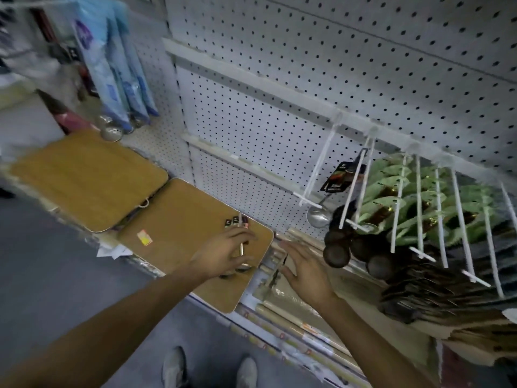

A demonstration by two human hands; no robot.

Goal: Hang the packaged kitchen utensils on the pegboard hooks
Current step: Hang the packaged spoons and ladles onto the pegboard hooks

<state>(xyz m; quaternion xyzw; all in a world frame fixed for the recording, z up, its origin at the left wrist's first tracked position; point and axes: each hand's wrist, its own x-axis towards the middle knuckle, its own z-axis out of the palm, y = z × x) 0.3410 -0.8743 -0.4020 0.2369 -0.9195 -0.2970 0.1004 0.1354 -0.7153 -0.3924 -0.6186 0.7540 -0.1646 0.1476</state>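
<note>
A white pegboard (279, 107) forms the back wall, and white hooks (316, 175) project from it at the right. A steel ladle with a dark card (340, 179) is hung on one hook, beside green-carded packages (391, 186). Below, wooden boards (181, 219) are laid flat on the shelf. A few metal utensils (242, 245) with small dark tags are lying on the nearer board and are gripped by the left hand (223, 254). The right hand (305, 268) is held with fingers spread, gripping nothing.
</note>
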